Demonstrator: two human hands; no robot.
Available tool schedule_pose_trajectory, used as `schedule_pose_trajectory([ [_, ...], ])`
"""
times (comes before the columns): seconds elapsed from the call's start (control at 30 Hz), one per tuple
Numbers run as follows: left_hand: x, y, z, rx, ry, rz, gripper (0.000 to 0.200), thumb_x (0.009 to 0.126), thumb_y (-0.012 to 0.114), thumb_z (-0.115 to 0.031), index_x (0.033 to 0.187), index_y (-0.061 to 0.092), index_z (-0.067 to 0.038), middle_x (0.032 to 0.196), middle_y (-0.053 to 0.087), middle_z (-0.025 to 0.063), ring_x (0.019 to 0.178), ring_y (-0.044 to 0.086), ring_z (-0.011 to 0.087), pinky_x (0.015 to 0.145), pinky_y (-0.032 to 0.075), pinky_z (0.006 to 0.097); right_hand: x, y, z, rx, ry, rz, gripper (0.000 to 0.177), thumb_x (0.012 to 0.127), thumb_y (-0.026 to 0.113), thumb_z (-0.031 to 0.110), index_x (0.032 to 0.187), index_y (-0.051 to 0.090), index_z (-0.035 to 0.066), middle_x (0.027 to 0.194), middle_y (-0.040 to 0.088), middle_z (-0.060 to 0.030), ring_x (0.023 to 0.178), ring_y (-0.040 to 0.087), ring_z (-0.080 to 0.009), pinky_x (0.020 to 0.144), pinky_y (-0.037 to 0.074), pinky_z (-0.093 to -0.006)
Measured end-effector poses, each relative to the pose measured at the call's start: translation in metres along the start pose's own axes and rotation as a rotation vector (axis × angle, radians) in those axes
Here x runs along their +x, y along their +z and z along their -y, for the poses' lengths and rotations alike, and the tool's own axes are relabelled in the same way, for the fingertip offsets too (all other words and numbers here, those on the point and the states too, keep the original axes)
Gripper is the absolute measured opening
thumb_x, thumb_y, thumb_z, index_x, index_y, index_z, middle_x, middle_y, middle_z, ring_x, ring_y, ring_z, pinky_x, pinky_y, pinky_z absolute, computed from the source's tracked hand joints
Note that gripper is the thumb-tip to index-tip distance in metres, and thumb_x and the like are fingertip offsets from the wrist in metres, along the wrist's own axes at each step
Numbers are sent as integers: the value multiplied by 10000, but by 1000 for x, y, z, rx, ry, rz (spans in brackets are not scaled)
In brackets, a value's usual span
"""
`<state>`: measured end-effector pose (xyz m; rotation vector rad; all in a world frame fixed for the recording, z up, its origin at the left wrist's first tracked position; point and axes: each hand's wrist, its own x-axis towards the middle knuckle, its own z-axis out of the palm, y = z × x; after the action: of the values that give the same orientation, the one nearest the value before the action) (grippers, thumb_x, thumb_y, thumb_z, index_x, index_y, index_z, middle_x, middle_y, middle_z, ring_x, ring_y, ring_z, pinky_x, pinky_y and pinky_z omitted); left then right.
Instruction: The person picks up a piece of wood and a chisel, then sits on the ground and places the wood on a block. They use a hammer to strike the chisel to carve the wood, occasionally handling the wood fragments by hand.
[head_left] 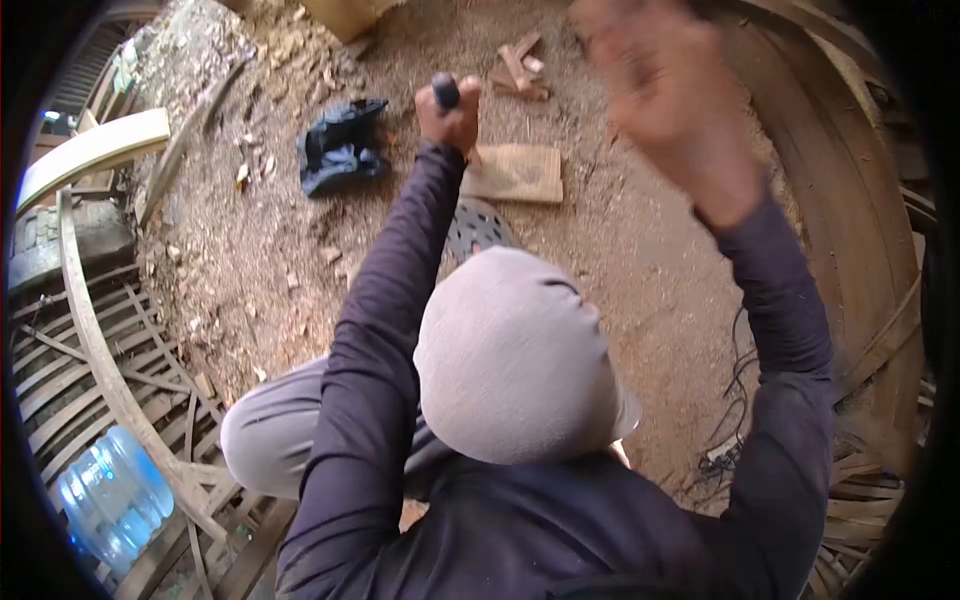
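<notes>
My left hand [450, 128] is closed around an upright tool with a round black handle [445, 91], whose top end sticks out above the fist. Its lower end is hidden by the hand. Just beyond my wrist a flat wooden board [525, 174] lies on the ground, and a grey shoe with holes [478, 226] rests against its near edge. My right hand [665, 85] is raised high at the top right, smeared by motion. Its fingers look curled, but what they hold, if anything, cannot be made out.
Crumpled black plastic [343, 147] lies left of the board, with wood offcuts [518, 68] behind it. Curved planks [835, 220] stand at right. A blue water jug [117, 495] and slatted wood [95, 350] are at left. A dark cable [735, 375] lies near my right arm.
</notes>
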<state>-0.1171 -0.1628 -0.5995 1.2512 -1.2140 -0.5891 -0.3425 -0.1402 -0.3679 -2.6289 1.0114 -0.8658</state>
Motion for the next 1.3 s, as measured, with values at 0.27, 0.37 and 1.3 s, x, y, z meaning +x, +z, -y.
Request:
schedule_pose_trajectory([
  [0.27,6,-26,12,-338,-208,-274,218,888,638,-136,700,541,-81,559,488,-23,422,445,80,389,345,246,-125,50,-56,-76,550,-52,329,1010,575,298,1158,620,8,841,660,-221,703,629,-338,635,485,-407],
  [0.37,9,-40,19,-368,-210,-429,229,908,625,-137,711,519,-86,557,469,-26,403,419,81,377,349,250,-214,99,-100,-392,827,273,367,959,642,310,1206,620,39,905,676,-241,826,674,-433,685,523,-454],
  [1.3,4,-100,11,147,-456,111,576,836,777,-551,1010,740,-3,865,724,60,742,650,134,672,523,282,-72,281,-86,1201,816,462,695,838,833,323,1348,559,-62,1134,708,-121,1002,687,-186,885,558,-334],
])
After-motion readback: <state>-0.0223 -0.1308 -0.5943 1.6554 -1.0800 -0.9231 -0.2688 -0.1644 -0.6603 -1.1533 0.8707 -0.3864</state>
